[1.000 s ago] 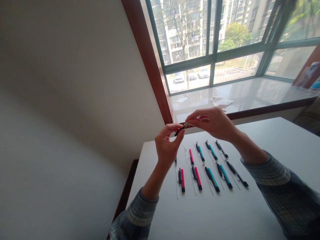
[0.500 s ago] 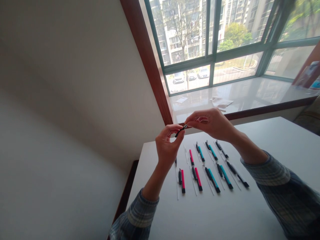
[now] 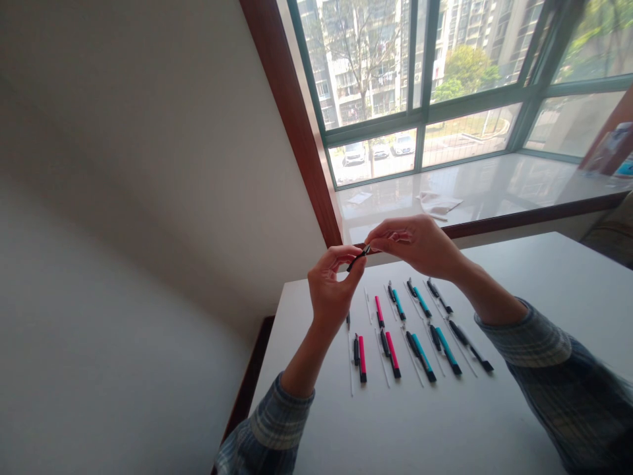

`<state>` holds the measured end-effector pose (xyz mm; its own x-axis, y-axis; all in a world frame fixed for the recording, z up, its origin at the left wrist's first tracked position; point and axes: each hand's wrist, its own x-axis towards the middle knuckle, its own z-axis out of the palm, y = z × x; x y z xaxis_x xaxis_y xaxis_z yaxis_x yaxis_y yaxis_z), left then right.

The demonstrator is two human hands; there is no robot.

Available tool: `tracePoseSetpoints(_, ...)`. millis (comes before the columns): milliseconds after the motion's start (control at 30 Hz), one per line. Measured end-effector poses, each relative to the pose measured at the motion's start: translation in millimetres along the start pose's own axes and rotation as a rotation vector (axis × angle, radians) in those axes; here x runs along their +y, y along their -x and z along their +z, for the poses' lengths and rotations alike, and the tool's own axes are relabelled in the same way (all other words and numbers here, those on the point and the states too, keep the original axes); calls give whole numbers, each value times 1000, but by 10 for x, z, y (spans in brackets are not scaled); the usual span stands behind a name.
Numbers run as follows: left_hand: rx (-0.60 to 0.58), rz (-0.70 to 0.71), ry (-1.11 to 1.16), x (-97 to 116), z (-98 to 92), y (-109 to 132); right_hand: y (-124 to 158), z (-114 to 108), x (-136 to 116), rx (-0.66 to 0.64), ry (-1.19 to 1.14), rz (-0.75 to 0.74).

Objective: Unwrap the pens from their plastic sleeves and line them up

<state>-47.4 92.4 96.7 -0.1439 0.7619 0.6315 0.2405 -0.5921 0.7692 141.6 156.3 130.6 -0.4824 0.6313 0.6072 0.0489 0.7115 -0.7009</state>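
Both hands are raised above the white table (image 3: 519,284). My left hand (image 3: 330,290) pinches the lower end of a small black pen part (image 3: 358,258) between thumb and fingers. My right hand (image 3: 420,244) is closed, its fingertips pinching the upper end of the same part. Below them, pen pieces lie in two rows on the table: pink barrels (image 3: 361,356), teal barrels (image 3: 448,349), black parts (image 3: 469,344) and thin white refills (image 3: 350,369).
A wide window sill (image 3: 494,185) with some papers (image 3: 438,203) runs behind the table. A dark red window frame (image 3: 297,125) rises at the left. A wall fills the left of the view. Buildings and parked cars show outside.
Both hands have stayed almost still on the black part; the view has shifted only slightly.
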Motion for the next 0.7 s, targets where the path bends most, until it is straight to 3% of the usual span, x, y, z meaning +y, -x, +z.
tracePoseSetpoints(700,11,-18,41,18,25,-14,-16,21,-5,11,-51,16)
